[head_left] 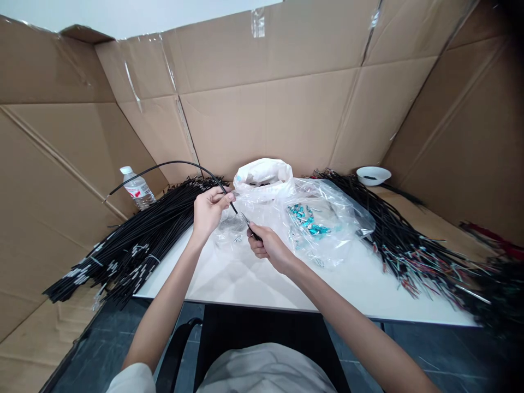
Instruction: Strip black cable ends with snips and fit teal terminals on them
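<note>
The long thin black cable [172, 164] you are working on arcs up and to the left over the counter, its free end hanging in the air above the left pile, because you hold only its near end: your left hand [209, 210] pinches it between thumb and fingertips, and your right hand [268, 246], just nearer and to the right, is closed around the last short stretch, so the tip runs taut between the two hands where you can see it. Both hands hover over the middle of the white flat counter [254, 284], right above a crumpled clear plastic bag [233, 226], which keeps the work close to your supplies. Just right of your right hand lies a larger clear plastic bag holding small teal pieces [308, 218], within easy reach of that hand. Behind the hands stands an open white plastic bag [262, 173]. To the left, a big bundle of black cables [135, 240] fans toward you off the counter's edge, with a clear plastic water bottle [137, 188] at its far side. To the right lies another heap of black cables with coloured wire ends [393, 240], and a small white bowl [373, 175] sits far right. Brown cardboard walls [286, 109] enclose the counter on three sides.
</note>
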`<state>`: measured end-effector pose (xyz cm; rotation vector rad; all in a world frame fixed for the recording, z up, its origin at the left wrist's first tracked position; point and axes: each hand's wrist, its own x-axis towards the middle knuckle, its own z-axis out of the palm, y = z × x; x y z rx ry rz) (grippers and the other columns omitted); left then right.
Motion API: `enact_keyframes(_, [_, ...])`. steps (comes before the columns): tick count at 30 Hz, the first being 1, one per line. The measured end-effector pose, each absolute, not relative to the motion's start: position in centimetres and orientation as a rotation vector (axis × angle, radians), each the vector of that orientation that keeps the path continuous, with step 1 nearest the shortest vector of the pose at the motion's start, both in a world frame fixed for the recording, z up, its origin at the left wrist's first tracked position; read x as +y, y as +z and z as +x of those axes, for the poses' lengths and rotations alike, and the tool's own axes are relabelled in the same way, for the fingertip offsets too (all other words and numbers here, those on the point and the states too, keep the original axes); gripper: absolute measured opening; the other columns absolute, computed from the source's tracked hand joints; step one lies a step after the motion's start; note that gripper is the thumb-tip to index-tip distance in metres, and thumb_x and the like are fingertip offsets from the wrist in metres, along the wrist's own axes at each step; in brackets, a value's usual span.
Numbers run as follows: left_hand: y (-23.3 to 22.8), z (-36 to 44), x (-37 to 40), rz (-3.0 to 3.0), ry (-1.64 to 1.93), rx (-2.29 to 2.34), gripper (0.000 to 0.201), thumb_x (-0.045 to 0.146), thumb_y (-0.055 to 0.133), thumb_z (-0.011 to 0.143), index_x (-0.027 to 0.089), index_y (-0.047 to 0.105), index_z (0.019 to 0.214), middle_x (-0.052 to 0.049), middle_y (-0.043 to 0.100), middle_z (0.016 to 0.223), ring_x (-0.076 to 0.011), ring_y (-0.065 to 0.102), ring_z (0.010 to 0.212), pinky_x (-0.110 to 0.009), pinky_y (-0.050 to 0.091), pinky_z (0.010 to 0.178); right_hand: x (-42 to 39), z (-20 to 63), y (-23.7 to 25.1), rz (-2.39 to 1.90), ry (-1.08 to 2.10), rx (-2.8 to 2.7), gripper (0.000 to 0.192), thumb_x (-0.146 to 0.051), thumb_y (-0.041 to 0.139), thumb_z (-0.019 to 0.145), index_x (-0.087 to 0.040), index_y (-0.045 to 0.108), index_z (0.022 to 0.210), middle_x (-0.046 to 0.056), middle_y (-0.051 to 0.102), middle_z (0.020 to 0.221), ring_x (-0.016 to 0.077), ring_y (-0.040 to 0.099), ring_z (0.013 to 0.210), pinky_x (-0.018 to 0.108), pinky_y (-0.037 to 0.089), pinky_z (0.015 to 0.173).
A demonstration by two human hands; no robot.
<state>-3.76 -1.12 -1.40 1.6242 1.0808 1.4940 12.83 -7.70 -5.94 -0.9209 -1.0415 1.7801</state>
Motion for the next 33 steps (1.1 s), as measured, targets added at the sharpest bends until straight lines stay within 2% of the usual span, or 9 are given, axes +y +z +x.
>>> enact_keyframes(7, [-1.3,-3.6,-1.4,1.637,1.474,1.087,0.041,0.049,0.082,0.069,0.016,0.074,0.091,-0.005,0.074,0.078,-0.0203,0.068,0.076,-0.029,0.056,0.07,-6.9,12.1,-5.9,-0.926,1.772,-1.013,0.034,-0.047,0.054,0.095,-0.019,0.051,0.076,-0.013,0.023,0.05,0.004,0.011,0.041,0.021,0.005,0.043])
enact_keyframes(14, [-1.3,-3.5,-1.7,1.646,1.499,1.11,0.037,0.048,0.083,0.066,0.017,0.063,0.065,-0.006,0.072,0.088,-0.0189,0.064,0.075,-0.029,0.058,0.068,-6.0,11.7,-5.8,-0.955,1.735,-0.958,0.032,-0.044,0.057,0.091,-0.015,0.059,0.078,-0.014,0.019,0.048,0.0047,0.01,0.041,0.022,0.005,0.042])
enact_keyframes(26, [-2.1,-3.4,-1.8,1.621,1.531,1.131,0.032,0.046,0.081,0.068,0.017,0.069,0.074,-0.005,0.071,0.085,-0.0201,0.065,0.077,-0.031,0.059,0.069,-5.3,11.9,-5.8,-0.929,1.825,-0.9,0.029,-0.04,0.063,0.09,-0.015,0.059,0.076,-0.014,0.019,0.047,0.0046,0.009,0.041,0.021,0.004,0.039])
enact_keyframes(33, [-2.4,-3.5,-1.6,1.619,1.556,1.14,0.03,0.044,0.079,0.069,0.018,0.063,0.065,-0.004,0.071,0.081,-0.0202,0.065,0.077,-0.031,0.06,0.068,-4.6,11.7,-6.0,-0.887,1.943,-0.789,0.03,-0.033,0.058,0.096,-0.017,0.053,0.07,-0.014,0.018,0.043,0.0049,0.006,0.04,0.017,0.006,0.035])
